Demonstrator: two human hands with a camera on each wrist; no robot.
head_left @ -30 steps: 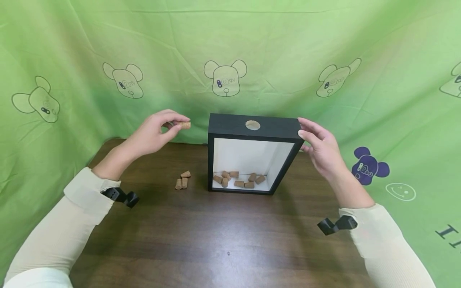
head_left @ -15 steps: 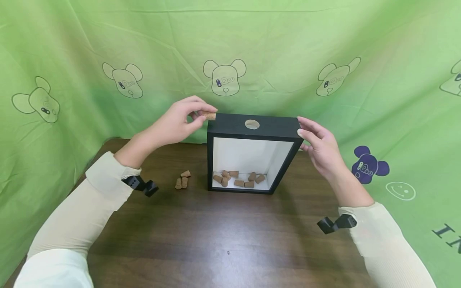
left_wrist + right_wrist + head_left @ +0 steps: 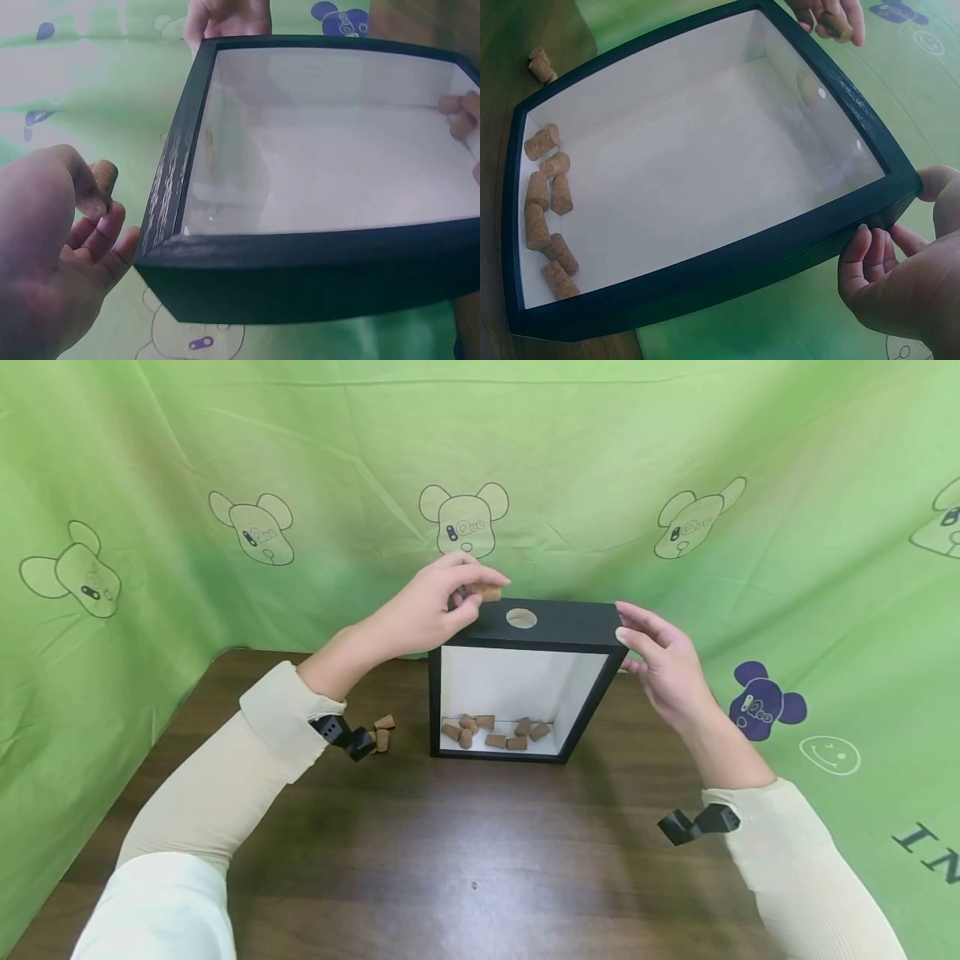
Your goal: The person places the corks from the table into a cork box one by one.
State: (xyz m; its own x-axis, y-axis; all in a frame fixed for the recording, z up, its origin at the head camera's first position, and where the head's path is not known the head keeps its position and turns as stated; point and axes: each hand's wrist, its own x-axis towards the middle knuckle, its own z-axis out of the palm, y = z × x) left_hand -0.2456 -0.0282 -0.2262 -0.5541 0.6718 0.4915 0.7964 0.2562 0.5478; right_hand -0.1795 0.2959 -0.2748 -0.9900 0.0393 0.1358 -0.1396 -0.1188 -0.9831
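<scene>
A cork [image 3: 491, 592] is pinched between the thumb and fingers of my left hand [image 3: 431, 606], just above the left part of the box's top. The black shadow box [image 3: 573, 622] stands upright, with a round hole [image 3: 521, 618] in its top, right of the cork. Through its clear front, several corks [image 3: 536, 226] show lying on the white floor inside. My right hand [image 3: 663, 664] grips the box's upper right corner, thumb at the front edge. In the left wrist view the held cork [image 3: 106, 177] sticks out beyond the fingers.
Loose corks [image 3: 383, 741] lie on the brown wooden table [image 3: 450, 843] left of the box, partly hidden by the left wrist's camera [image 3: 345, 737]. A green curtain [image 3: 585, 460] with bear-head prints hangs behind and around the table.
My left hand has carried the cork rightward, from left of the box to over its top near the hole. The right hand keeps its grip on the corner.
</scene>
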